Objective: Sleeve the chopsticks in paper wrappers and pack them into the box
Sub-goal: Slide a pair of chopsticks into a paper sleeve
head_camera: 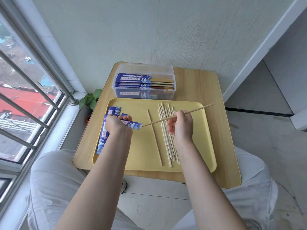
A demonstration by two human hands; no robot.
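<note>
Over the yellow tray (pixel 196 165) I had my left hand (pixel 116 124) curled round a blue paper wrapper (pixel 132 125), its open mouth turned right to meet the stick. My right hand (pixel 180 124) pinched one chopstick (pixel 196 110) near its middle, its tip touching that mouth, so it seemed about to slide in. Loose chopsticks (pixel 166 138) lay within my right hand's reach, spare wrappers (pixel 103 138) under my left. The clear box (pixel 116 83) beyond the tray already held sleeved pairs.
</note>
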